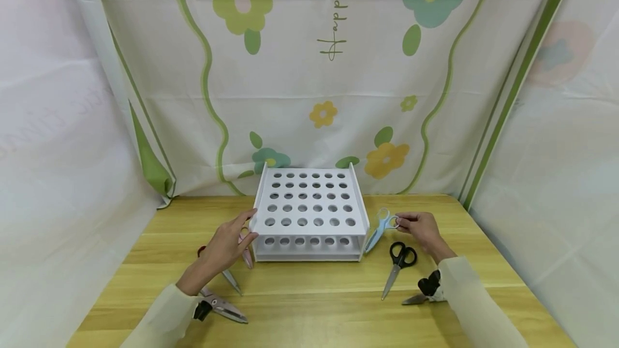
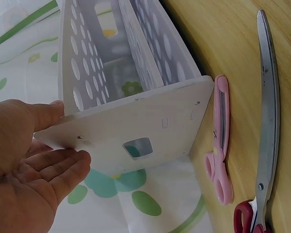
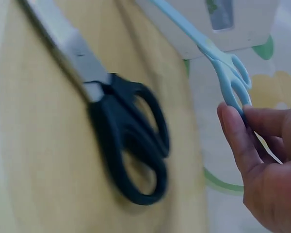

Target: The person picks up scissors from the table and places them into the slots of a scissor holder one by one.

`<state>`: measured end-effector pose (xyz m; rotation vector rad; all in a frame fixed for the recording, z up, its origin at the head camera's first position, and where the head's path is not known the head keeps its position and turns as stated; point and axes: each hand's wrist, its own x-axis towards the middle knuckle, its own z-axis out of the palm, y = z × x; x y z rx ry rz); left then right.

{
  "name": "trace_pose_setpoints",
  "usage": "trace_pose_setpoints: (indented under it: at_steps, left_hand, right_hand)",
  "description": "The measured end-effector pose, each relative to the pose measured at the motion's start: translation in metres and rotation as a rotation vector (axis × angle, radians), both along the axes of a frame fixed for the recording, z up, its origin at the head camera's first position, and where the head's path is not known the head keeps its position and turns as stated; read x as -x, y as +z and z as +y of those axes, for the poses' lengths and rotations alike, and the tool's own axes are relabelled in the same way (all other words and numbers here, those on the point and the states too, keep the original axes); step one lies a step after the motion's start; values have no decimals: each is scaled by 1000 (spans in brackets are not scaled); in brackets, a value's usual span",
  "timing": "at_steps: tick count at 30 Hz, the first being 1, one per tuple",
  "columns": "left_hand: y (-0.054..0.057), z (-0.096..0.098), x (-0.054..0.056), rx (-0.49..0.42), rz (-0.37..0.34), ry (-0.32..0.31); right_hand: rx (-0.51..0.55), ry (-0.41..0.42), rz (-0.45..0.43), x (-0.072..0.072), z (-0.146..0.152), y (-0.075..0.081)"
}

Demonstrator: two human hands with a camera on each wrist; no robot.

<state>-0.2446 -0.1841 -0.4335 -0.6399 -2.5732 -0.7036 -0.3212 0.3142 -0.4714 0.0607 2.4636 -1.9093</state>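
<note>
A white rack (image 1: 309,201) with rows of round holes stands in the middle of the table. My left hand (image 1: 217,254) holds the edge of its left side panel (image 2: 174,121), thumb at the edge and fingers against the outer face. At the rack's right, my right hand (image 1: 425,232) pinches a handle loop of light blue scissors (image 3: 216,56) between thumb and fingers. Their blade end points toward the rack's front right corner. Black-handled scissors (image 1: 395,268) lie below that hand. Pink scissors (image 2: 218,141) lie beside the rack on the left, partly behind my left hand in the head view.
Red-handled scissors (image 2: 267,121) and another pair of scissors (image 1: 226,309) lie by my left forearm. A further pair, its blade (image 1: 415,300) showing, is partly hidden by my right wrist. A flowered cloth (image 1: 290,79) hangs behind the table (image 1: 309,305).
</note>
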Motion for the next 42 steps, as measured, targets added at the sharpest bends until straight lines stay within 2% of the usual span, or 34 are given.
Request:
trace_pose_setpoints:
  at_steps: [10, 17, 25, 42]
  left_hand:
    - [-1, 0, 1, -14, 4, -7]
    - [-2, 0, 2, -16, 7, -5]
    - [-2, -1, 2, -14, 18, -10]
    - [-2, -1, 1, -14, 10, -7]
  right_hand:
    - [23, -81, 165, -1, 17, 46]
    - [172, -51, 254, -3, 19, 74]
    - [269, -53, 311, -6, 13, 92]
    - [298, -60, 330, -10, 11, 117]
